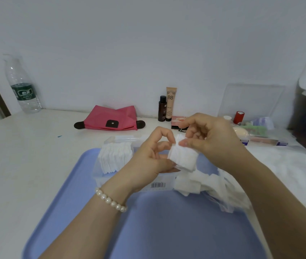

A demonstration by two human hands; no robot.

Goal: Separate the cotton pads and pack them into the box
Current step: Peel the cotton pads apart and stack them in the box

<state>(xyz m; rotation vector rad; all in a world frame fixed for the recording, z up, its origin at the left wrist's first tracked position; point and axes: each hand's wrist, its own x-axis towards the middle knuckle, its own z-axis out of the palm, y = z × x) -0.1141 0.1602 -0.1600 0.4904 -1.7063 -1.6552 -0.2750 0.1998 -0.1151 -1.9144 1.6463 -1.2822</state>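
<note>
A small stack of soft, square white cotton pads [184, 157] is pinched between the left hand [148, 161] and right hand [210, 139], above the clear plastic box [111, 176]; loose pads [204, 184] are heaped beneath the right wrist.

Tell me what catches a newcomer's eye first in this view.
Both hands meet at the centre: the left hand and right hand pinch a small stack of cotton pads above a clear box, which already holds pads on edge at its left end. The box sits on a blue tray, with loose pads heaped to its right. Behind, a pink pouch lies by the wall.
</note>
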